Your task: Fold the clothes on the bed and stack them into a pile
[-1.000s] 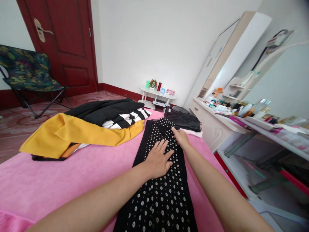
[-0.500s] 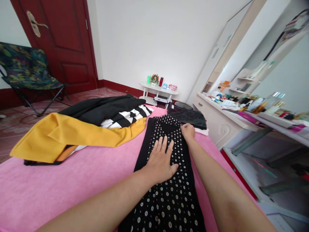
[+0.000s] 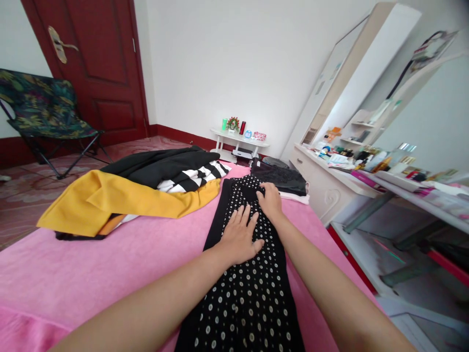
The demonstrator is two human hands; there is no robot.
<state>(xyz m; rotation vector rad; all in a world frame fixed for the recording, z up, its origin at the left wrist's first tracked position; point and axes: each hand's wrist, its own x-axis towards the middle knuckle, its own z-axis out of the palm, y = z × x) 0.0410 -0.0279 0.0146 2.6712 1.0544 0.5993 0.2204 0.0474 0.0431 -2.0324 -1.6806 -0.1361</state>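
Observation:
A long black dress (image 3: 249, 288) with small white ringed dots and plain black side strips lies lengthwise on a pink bedspread (image 3: 146, 254). My left hand (image 3: 240, 235) rests flat on its dotted middle, fingers spread and thumb out to the side. Farther up, my right hand (image 3: 270, 200) lies on the dress's upper right edge beside the plain black neck area. Its fingers are slightly bent and the thumb stands apart. No cloth shows pinched between them.
Left of the dress lie a yellow garment (image 3: 128, 198), black clothing (image 3: 154, 166) and a black-and-white striped piece (image 3: 194, 177). Folded dark clothes (image 3: 280, 178) sit beyond my right hand. A cluttered dressing table (image 3: 330, 181) stands at right, a folding chair (image 3: 44, 107) at left.
My right hand has let go of the dress's upper right edge and moved inward onto the cloth. My left hand stays flat in place. The view has shifted slightly.

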